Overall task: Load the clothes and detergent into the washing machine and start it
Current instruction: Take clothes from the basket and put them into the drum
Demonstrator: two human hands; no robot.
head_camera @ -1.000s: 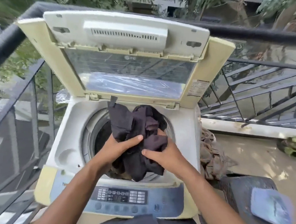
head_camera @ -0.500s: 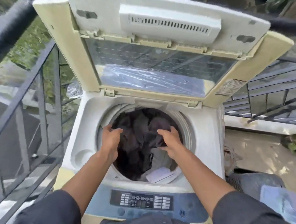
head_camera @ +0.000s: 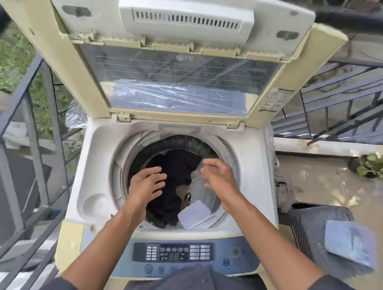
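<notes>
Top-loading washing machine (head_camera: 96,162) on a balcony, lid (head_camera: 167,81) raised upright at the rear, its glass panel partly covered in plastic film. Metal railing (head_camera: 27,118) to the left and behind. Round drum opening (head_camera: 228,151) at centre of the top deck. Dark clothes (head_camera: 176,168) lying inside the drum, heaped toward the left and middle; a white piece (head_camera: 193,212) at the drum's lower right. Dark woven basket (head_camera: 310,226) just beside the machine on the right, a pale blue packet (head_camera: 349,244) resting on its edge; a crumpled grey-brown cloth (head_camera: 283,189) between basket and machine. Control panel (head_camera: 173,253) along the front edge, display lit. Left hand (head_camera: 146,184) over the left of the drum mouth, fingers spread and relaxed, grip wide, holding nothing. Right hand (head_camera: 220,175) over the right of the drum mouth, fingers loosely extended, grip wide, holding nothing. Both hands apart from the clothes, above them.
</notes>
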